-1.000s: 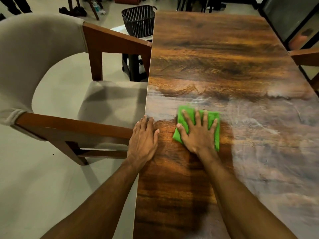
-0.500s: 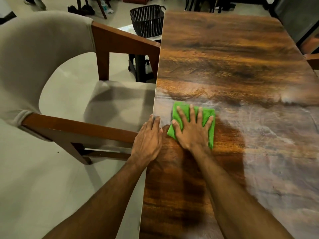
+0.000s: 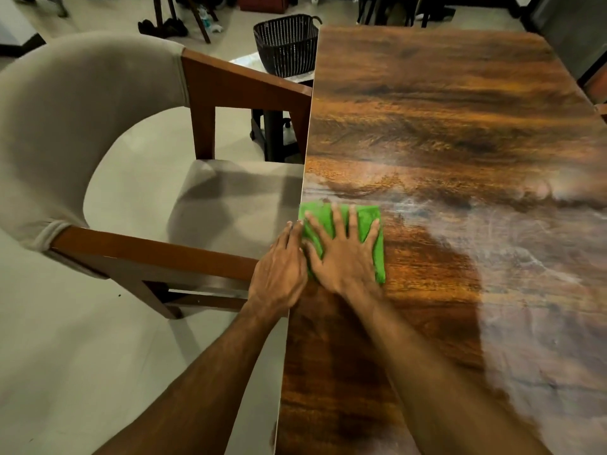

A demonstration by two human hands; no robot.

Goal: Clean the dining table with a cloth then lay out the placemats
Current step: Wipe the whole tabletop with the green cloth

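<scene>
A green cloth (image 3: 369, 221) lies flat on the dark wooden dining table (image 3: 443, 126), right at its left edge. My right hand (image 3: 343, 254) presses down on the cloth with fingers spread. My left hand (image 3: 279, 274) rests at the table's left edge, palm down, touching the right hand and the cloth's side, fingers together. A pale, dusty film covers the table to the right of the cloth; the wood near my arms looks darker. No placemats are in view.
A beige upholstered chair with wooden arms (image 3: 147, 254) stands against the table's left side. A black slatted basket (image 3: 285, 44) sits on a small table beyond it. Another chair arm (image 3: 602, 108) pokes in at the right edge.
My right hand has slid the cloth leftward to the table's left edge. It now meets my left hand, which has stayed at the edge. The view shifted slightly left.
</scene>
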